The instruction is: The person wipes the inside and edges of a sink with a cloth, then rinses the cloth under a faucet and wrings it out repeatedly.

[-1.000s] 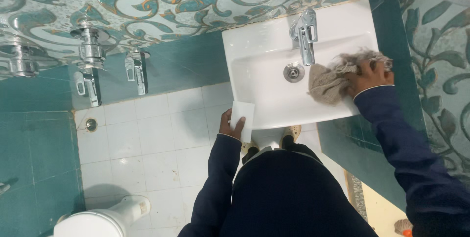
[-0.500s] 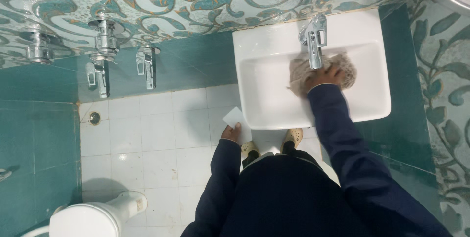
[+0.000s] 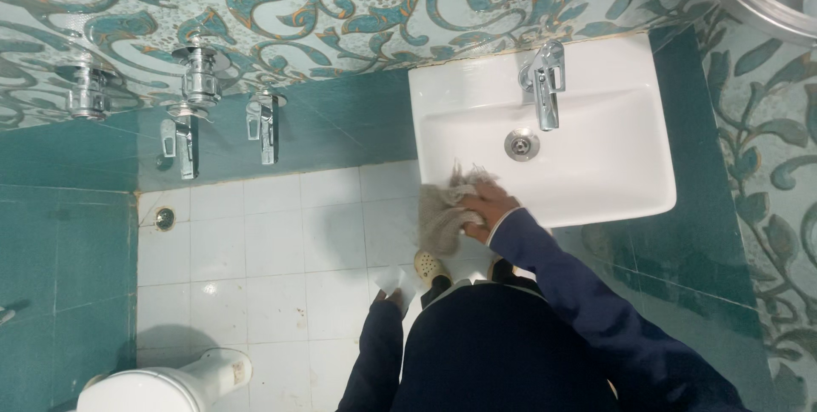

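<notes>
White rectangular ceramic washbasin (image 3: pixel 596 182): right hand (image 3: pixel 487 205) clamps crumpled beige cloth (image 3: pixel 442 212) on its front-left corner rim. Left hand (image 3: pixel 393 297) low at the side, pinching small white paper piece (image 3: pixel 393 279). Best to keep cloth flat and follow the rim edge with firm pressure.

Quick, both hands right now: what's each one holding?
Left hand: closed on a white sheet, low beside the body.
Right hand: gripping a beige rag at the sink's front-left corner.
</notes>
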